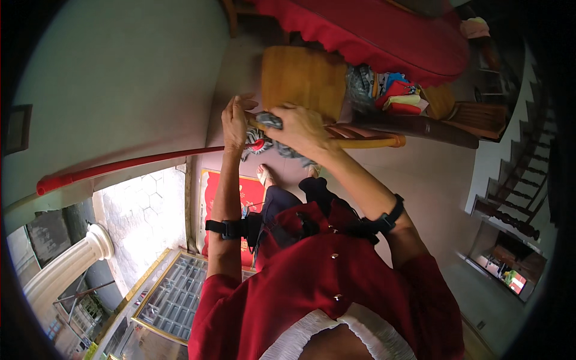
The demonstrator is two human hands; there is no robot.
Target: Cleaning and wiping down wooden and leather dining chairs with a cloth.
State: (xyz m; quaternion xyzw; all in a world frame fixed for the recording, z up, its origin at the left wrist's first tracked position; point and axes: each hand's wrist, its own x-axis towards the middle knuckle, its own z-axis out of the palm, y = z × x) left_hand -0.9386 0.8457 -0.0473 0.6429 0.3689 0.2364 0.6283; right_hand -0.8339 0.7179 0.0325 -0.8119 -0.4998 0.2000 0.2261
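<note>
A bunched grey patterned cloth point(271, 120) is under my right hand point(300, 127), whose fingers curl over it on the wooden chair's back. My left hand point(235, 123) is beside the left end of that chair back, fingers loosely apart, with no object visible in it. The chair point(303, 81) has a tan wooden seat and a yellowish back rail point(366, 142). A mop with a red pole point(138, 159) slants past my left wrist. Its grey strand head point(258, 146) is below my hands, partly hidden.
A red-covered table point(384, 30) stands beyond the chair. Folded colourful cloths and plastic bags point(396, 93) lie beside the seat. A red mat point(231, 210) is near my feet, by the bright doorway point(147, 198). A staircase point(516, 174) rises at the right.
</note>
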